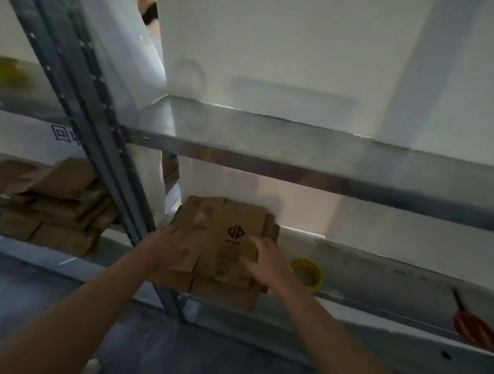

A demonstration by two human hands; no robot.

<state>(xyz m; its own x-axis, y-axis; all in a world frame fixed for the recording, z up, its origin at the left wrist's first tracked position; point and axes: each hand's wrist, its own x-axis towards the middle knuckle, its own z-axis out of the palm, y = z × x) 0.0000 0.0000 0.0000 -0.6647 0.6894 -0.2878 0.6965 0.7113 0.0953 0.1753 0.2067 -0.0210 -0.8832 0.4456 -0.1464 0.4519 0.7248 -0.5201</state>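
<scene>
Fingers of left hand are laid flat on carton stack, lower centre of frame. Right hand is blurred, so its grip cannot be told. Pickup of the top one is judged in hand. An edge pinch, then a lift, is called for.

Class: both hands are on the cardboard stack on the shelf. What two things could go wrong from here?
1. The uneven stack of flattened boxes sits at the edge of the shelf; moved by the left hand and right hand, sheets may slide off.
2. The yellow tape roll lies beside the right hand and could be knocked away.
</scene>
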